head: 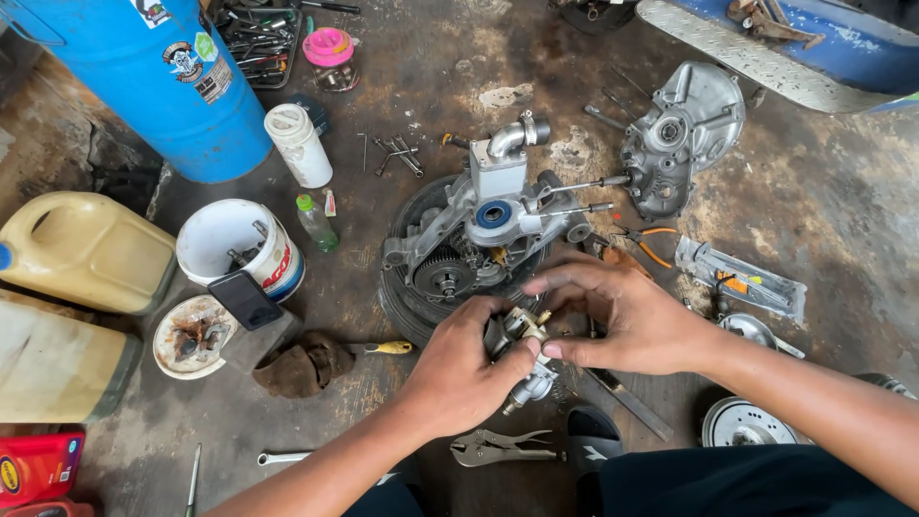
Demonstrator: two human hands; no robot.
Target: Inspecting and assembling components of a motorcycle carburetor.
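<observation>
My left hand (458, 375) grips a small grey metal carburettor-like part (525, 352) just below the middle of the view. My right hand (627, 316) pinches the top of that same part with thumb and fingertips, near its brass fitting. Just beyond both hands, a stripped engine block (479, 230) rests on a black tyre (400, 304), with a toothed gear and a blue-ringed opening facing up.
An engine cover (682, 139) lies at upper right. Locking pliers (498, 446), a spanner (282, 459), a yellow-handled screwdriver (383, 348) and a rag (303, 364) lie on the floor near me. A blue drum (158, 81), white bucket (239, 244) and yellow jug (81, 249) stand left.
</observation>
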